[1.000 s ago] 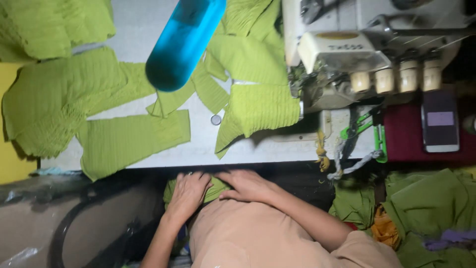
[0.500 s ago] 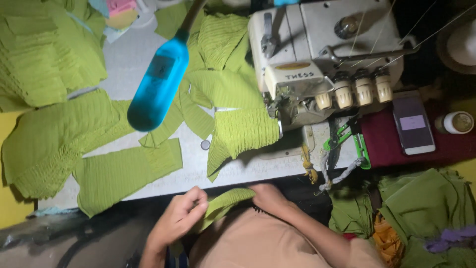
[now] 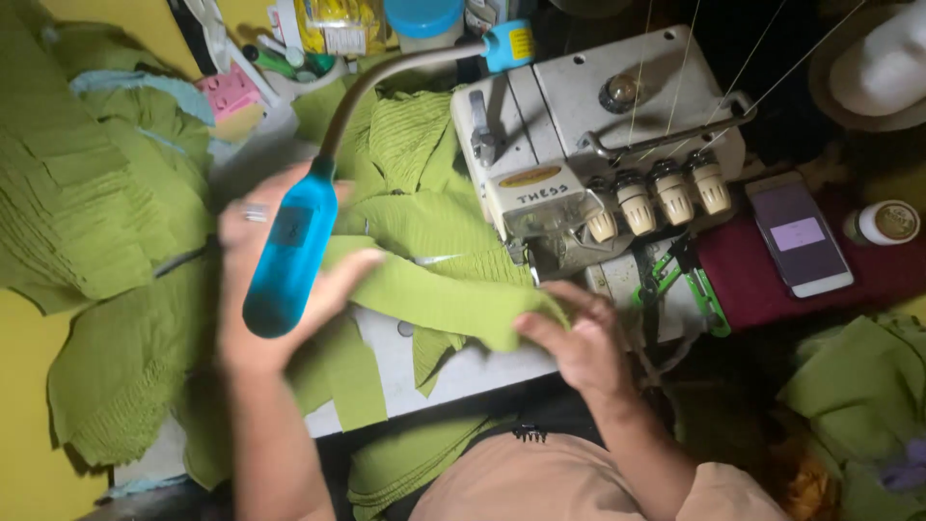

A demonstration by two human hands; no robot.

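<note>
My left hand (image 3: 253, 289) and my right hand (image 3: 577, 340) hold a long green fabric strip (image 3: 434, 294) stretched between them over the table's front edge. The left hand grips its left end behind a blue lamp head (image 3: 287, 253) on a gooseneck. The right hand pinches the right end just in front of the white sewing machine (image 3: 588, 145). More green ribbed fabric pieces (image 3: 410, 164) lie beside the machine.
Piles of green fabric (image 3: 92, 222) cover the table's left side. A phone (image 3: 799, 234) lies on a maroon cloth right of the machine, with a small jar (image 3: 883, 223) beside it. Bottles and small items (image 3: 318, 34) crowd the back.
Both hands have risen from my lap to table height with a green strip between them. The view has tilted, so the machine and lamp sit lower in the frame.
</note>
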